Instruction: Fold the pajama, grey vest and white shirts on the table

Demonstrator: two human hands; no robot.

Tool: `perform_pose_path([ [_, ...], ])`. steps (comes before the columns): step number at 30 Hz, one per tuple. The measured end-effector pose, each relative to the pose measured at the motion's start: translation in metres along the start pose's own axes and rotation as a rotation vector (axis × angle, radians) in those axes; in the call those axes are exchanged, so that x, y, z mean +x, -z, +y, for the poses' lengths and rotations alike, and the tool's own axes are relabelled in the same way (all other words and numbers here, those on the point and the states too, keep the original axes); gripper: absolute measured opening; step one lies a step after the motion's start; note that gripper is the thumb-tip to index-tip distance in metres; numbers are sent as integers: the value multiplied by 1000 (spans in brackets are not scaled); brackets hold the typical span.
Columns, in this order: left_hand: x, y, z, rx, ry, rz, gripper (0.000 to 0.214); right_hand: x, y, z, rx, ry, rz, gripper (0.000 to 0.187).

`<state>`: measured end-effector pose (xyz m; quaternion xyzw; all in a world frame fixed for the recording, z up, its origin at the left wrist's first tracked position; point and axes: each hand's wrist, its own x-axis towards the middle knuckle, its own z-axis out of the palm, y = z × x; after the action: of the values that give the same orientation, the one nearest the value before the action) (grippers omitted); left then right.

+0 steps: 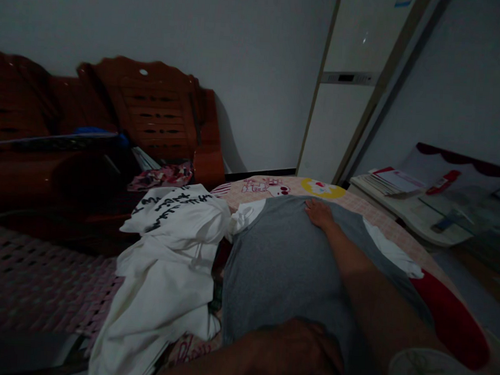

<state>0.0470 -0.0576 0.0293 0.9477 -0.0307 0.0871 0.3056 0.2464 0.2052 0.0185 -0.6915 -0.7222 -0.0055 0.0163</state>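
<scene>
A grey shirt with white sleeves lies spread out on a patterned cloth. My right hand reaches to its far edge and rests flat there, fingers extended on the fabric. Close to the bottom of the view, my left hand lies across the near part of the shirt with its fingers spread; this area is dark and a little blurred. Left of the shirt is a loose heap of white clothing with black lettering on its upper part.
The pink patterned cloth covers a rounded surface. Behind it stand a carved wooden sofa and a tall white cabinet-like unit. On the right, papers lie on a white stand. A pink woven seat is at lower left.
</scene>
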Motion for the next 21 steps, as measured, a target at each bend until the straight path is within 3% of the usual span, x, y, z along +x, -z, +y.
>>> perform_pose_path([
  [4, -1, -1, -2, 17, -7, 1, 22, -5, 8, -17, -34, 39, 138, 47],
  [7, -1, -3, -3, 42, -25, 8, 23, -18, 6, -37, 37, 299, 218, 45],
  [10, -1, -5, -4, 48, -45, 20, 24, -26, -3, -51, 118, 526, 124, 44],
  [13, -1, -4, -5, 38, -56, 23, 23, -23, -9, -53, 88, 436, 70, 48],
  [17, -2, 0, -6, -8, -58, 3, 26, -24, -2, -51, -23, 159, 167, 48],
  [21, -1, 4, -8, -127, -10, -13, 26, -57, 11, -52, -70, 218, 230, 47],
])
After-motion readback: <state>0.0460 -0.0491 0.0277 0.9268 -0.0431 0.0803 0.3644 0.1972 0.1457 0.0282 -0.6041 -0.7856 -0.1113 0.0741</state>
